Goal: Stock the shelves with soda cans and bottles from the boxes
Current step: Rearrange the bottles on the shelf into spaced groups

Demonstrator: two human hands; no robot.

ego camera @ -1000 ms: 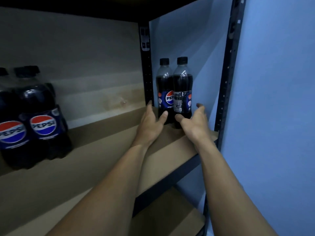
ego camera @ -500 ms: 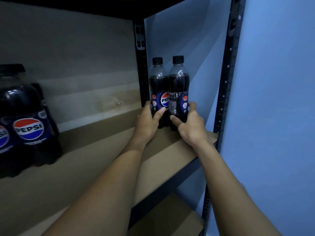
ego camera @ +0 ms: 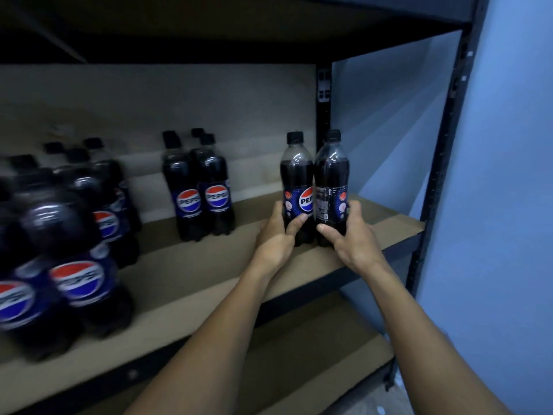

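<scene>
Both bare forearms reach up and forward from the bottom edge toward the right end of the brown shelf board (ego camera: 389, 223), converging as they go. The left hand (ego camera: 276, 235) wraps the lower body of the left Pepsi bottle (ego camera: 296, 187), thumb curled across the front just under the logo, fingers hidden round the far side. The right hand (ego camera: 351, 238) grips the right Pepsi bottle (ego camera: 331, 187) the same way, thumb in front at the base, fingertips showing at the label's right edge. The two bottles stand upright and touch side by side (the right one shows its printed back panel), bases at or on the board; whether they are lifted cannot be told.

At nine o'clock from the hands stands a pair of Pepsi bottles (ego camera: 200, 187), well apart. Farther toward eight o'clock a blurred cluster of Pepsi bottles (ego camera: 68, 253) fills the left edge. A black upright post (ego camera: 443, 145) sits at three o'clock against the blue wall (ego camera: 508, 175).
</scene>
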